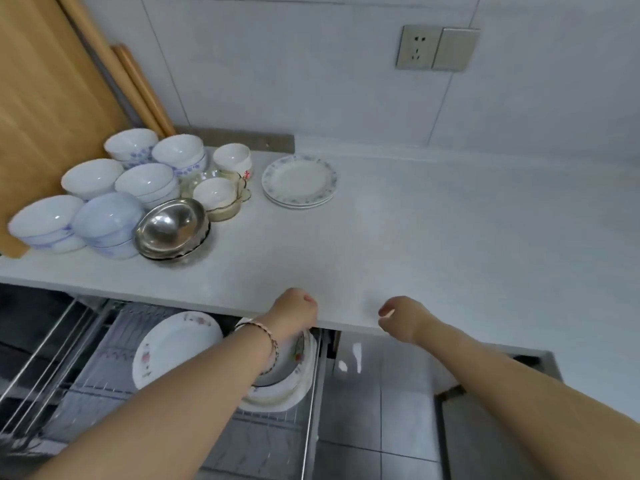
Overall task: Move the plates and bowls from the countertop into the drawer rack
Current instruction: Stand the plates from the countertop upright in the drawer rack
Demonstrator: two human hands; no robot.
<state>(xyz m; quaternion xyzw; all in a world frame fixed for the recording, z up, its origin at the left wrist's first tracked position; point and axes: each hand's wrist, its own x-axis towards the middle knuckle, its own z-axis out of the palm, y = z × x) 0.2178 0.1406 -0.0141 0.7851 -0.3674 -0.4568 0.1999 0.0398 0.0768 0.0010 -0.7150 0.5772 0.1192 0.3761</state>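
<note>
My left hand (294, 315) grips the plates (287, 382) in the rack (104, 355); my right hand (398, 318) hangs loosely curled and holds nothing.

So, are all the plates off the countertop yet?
No, a stack of blue-rimmed plates sits on the countertop, beside the bowls.

Right of the plate stack (299, 181), open countertop (450, 230) runs to the wall (519, 105). Left of it, stacked bowls (147, 180) crowd close, a wooden board (45, 98) behind them.
</note>
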